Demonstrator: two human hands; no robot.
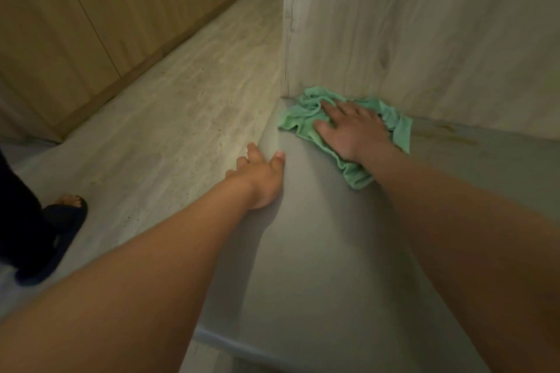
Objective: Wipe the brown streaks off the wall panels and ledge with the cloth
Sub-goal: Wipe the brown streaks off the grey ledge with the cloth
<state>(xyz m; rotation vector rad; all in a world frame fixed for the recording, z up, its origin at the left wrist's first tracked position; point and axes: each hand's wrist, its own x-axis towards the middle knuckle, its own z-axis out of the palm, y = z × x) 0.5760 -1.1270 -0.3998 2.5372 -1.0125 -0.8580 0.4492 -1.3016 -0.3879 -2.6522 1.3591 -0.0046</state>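
The right hand (348, 130) lies flat with fingers spread and presses the green cloth (298, 125) onto the grey ledge (318, 236) — probably so that the whole palm can rub. The left hand (260, 175) rests relaxed on the ledge's left edge, holding nothing, I think to steady the body. The cloth is crumpled and sits in the ledge's far corner, touching the wall panel (424, 24). Brown streaks (445, 130) show just to its right — not yet wiped.

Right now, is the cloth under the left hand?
No, the right hand presses flat on the cloth, while the left hand rests on the ledge edge.
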